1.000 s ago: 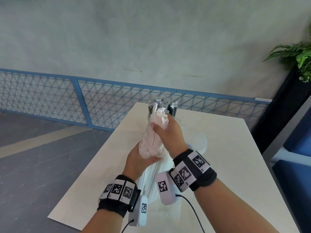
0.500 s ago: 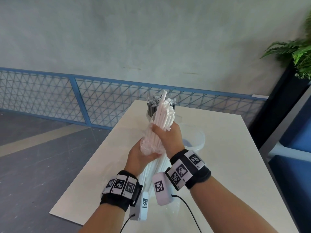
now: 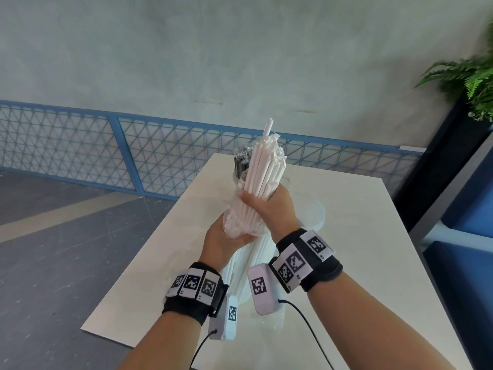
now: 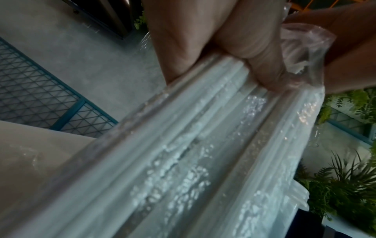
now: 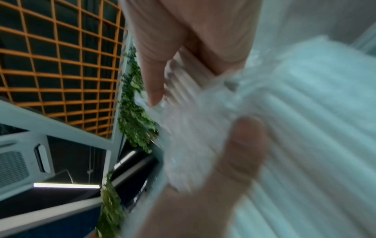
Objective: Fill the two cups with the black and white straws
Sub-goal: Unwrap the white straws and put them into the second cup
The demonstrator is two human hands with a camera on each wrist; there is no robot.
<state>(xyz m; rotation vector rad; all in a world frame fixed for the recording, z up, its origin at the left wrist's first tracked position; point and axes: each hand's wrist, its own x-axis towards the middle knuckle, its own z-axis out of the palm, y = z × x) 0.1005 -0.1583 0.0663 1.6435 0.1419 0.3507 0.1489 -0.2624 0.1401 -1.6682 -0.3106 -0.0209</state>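
Your right hand (image 3: 269, 206) grips the white straws (image 3: 264, 169) at mid-length, fingers wrapped round the bare bundle, which stands nearly upright above the table (image 3: 360, 236). One straw projects above the rest. Your left hand (image 3: 224, 241), just below and nearer you, clutches the bunched clear bag (image 3: 237, 225) that covers the lower part of the bundle. The left wrist view shows film over the straws beneath the fingers (image 4: 270, 70). The black straws (image 3: 241, 162) stand in a cup behind the bundle, at the far end of the table. A second clear cup (image 3: 314, 217) sits right of your hands, partly hidden. A plant (image 3: 472, 78) stands far right.
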